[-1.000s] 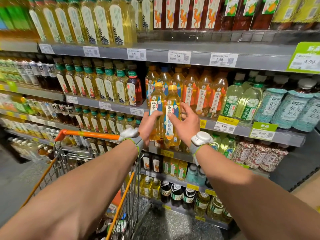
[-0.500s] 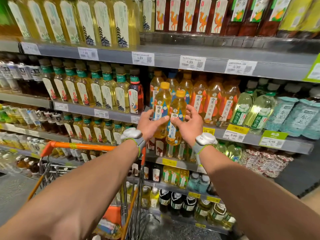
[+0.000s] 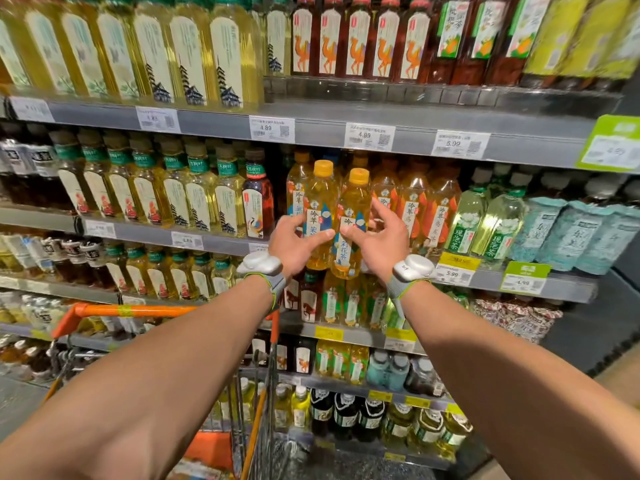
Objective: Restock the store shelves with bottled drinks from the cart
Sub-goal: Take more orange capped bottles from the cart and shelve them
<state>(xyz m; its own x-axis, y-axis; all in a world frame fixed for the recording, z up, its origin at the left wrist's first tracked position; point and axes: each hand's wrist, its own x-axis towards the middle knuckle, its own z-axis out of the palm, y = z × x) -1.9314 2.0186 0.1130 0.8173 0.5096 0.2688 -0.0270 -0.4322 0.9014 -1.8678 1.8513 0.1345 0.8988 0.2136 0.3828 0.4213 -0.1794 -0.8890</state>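
Observation:
Two yellow tea bottles with orange caps are up in front of the middle shelf (image 3: 540, 284). My left hand (image 3: 294, 242) grips the left bottle (image 3: 321, 199) around its lower label. My right hand (image 3: 381, 242) holds the right bottle (image 3: 353, 216), thumb on its label and fingers spread behind it. Both bottles are upright and side by side, level with a row of similar orange-tinted bottles (image 3: 415, 202) standing on that shelf. The cart (image 3: 138, 310), with an orange handle, sits below my left forearm.
Shelves of bottled teas fill the view above, below and on both sides. Pale green bottles (image 3: 485, 216) and teal-wrapped bottles (image 3: 568, 233) stand to the right. Price tags line each shelf edge. The cart's wire basket (image 3: 256, 410) stands close to the lower shelves.
Both hands have carried the two bottles upward and closer to the middle shelf. The camera has moved nearer to the shelves.

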